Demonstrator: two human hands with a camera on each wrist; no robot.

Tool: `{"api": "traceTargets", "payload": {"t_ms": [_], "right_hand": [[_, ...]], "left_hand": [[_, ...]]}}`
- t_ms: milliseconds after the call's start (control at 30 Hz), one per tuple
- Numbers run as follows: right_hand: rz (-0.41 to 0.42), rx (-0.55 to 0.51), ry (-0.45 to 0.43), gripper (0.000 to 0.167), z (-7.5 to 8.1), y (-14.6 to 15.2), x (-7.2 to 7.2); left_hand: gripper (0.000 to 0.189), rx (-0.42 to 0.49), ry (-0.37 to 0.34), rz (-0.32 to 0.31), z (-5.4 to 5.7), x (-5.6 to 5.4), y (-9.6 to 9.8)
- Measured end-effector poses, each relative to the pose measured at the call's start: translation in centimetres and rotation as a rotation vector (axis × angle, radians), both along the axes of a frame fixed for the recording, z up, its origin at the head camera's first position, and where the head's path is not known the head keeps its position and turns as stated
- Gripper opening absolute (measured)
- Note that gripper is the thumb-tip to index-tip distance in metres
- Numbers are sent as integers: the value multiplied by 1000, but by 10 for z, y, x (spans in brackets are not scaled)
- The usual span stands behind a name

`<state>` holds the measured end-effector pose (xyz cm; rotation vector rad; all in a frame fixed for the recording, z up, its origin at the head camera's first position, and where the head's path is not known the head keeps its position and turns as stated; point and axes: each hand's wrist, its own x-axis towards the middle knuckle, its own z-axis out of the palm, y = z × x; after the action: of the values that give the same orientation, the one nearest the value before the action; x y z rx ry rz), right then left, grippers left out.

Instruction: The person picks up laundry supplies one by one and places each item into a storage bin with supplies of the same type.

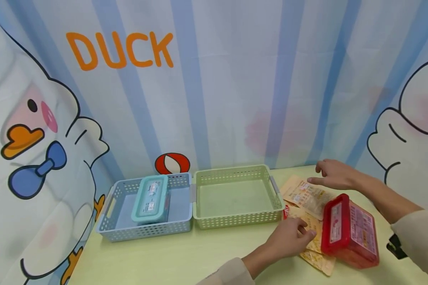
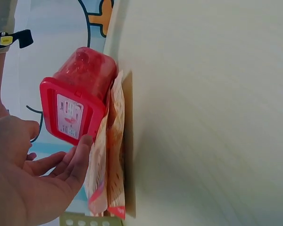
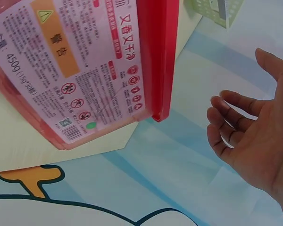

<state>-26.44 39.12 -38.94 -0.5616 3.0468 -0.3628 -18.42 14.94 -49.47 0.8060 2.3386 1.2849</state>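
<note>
A red lidded plastic tub (image 1: 349, 233) with printed labels leans tilted on several flat yellowish pouches (image 1: 303, 194) at the right of the table. My left hand (image 1: 289, 237) hovers over the front pouches, left of the tub, fingers loosely bent and gripping nothing. In the left wrist view its fingertips come close to the tub's lid (image 2: 68, 113); whether they touch I cannot tell. Behind the tub, above the back pouch, my right hand (image 1: 337, 174) is held with relaxed fingers. The right wrist view shows that hand apart from the tub (image 3: 85, 70), holding nothing.
A green perforated basket (image 1: 235, 221) stands left of the pouches. Beside it, a blue basket (image 1: 146, 233) holds a teal-lidded box (image 1: 151, 198). A printed duck curtain (image 1: 228, 79) hangs behind the table. A small black object (image 1: 396, 247) lies by the right sleeve.
</note>
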Motion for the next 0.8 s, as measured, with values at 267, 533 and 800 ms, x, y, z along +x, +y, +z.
{"api": "traceTargets", "payload": {"t_ms": [267, 533, 800], "right_hand": [[-34, 44, -111, 54, -3, 12, 2], [-83, 50, -232, 57, -11, 27, 6], [-100, 74, -300, 49, -17, 38, 7]], "left_hand": [[33, -82, -22, 54, 0, 8, 16], [28, -101, -69, 38, -1, 12, 26], [26, -44, -301, 76, -5, 15, 33]]}}
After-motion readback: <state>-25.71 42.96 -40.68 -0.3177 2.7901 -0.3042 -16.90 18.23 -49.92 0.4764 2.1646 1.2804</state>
